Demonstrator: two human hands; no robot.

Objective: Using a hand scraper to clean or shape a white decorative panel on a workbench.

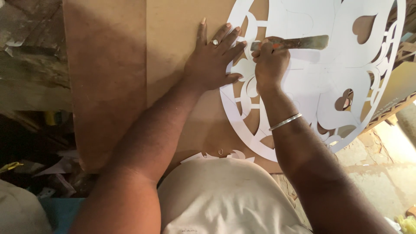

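A large white oval paper stencil [320, 82] with cut-out scrolls and heart shapes lies on a brown board [173, 43]. My left hand [214, 58], a ring on one finger, presses flat with spread fingers on the stencil's left rim and the board. My right hand [271, 60] is closed around the handle of a flat metal blade tool [303, 42], whose blade points right across the stencil. A metal bangle [284, 121] sits on my right forearm.
A darker brown board strip [104, 86] lies along the left. Cluttered scraps and paper [52, 169] fill the dark floor at lower left. A carved lattice panel [403, 52] shows at the right edge. Pale stone floor [385, 164] lies at lower right.
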